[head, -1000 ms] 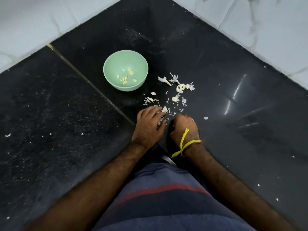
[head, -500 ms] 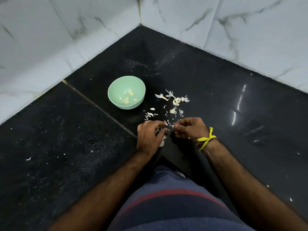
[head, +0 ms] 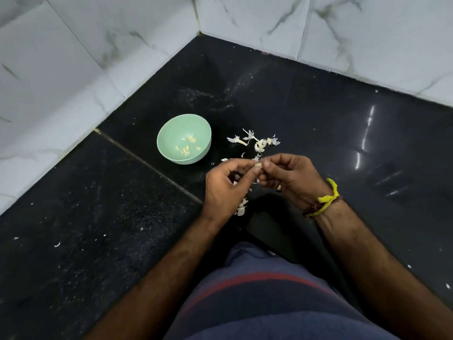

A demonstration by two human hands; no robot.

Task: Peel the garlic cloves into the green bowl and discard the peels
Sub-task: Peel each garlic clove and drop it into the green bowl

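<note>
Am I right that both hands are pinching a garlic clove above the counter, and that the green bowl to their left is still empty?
Not quite: the head view shows the green bowl already holding several peeled garlic pieces. The left hand and right hand do pinch a garlic clove.

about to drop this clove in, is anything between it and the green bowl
Nothing visible does. The clove is pinched between the left hand and the right hand, above the black counter. The green bowl sits open to its left, with only bare counter and a few peel scraps nearby.
</note>
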